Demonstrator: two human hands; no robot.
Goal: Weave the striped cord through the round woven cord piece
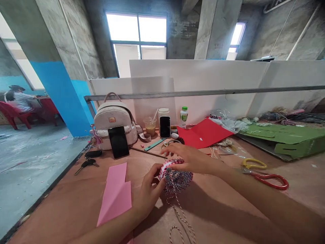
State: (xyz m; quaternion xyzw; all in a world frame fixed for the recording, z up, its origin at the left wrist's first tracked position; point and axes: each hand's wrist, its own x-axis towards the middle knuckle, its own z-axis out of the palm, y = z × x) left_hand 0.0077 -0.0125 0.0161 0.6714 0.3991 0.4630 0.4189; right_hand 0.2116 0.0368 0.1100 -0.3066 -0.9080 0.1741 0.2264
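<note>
**Seated person:** on a red plastic chair, far to the left of the twine coil and well apart from it
**Black car keys:** lying on the table, left of the twine coil
**Folded pink paper sheet:** just left of the twine coil
**Cream backpack:** beyond the twine coil to the left, with a black smartphone leaning against it
**Left hand:** fingers curled narrowly around the left side of the twine coil, holding it
**Round coil of red, white and navy twisted twine:** between both hands, above the pinkish-tan tabletop, with a loose strand trailing toward the person
**Right hand:** fingers laid over the top of the twine coil, pinching its upper rim
**Red card sheet:** beyond the twine coil
**Scissors with red and yellow handles:** right of the twine coil
**Green cardboard box:** far right of the twine coil
</note>
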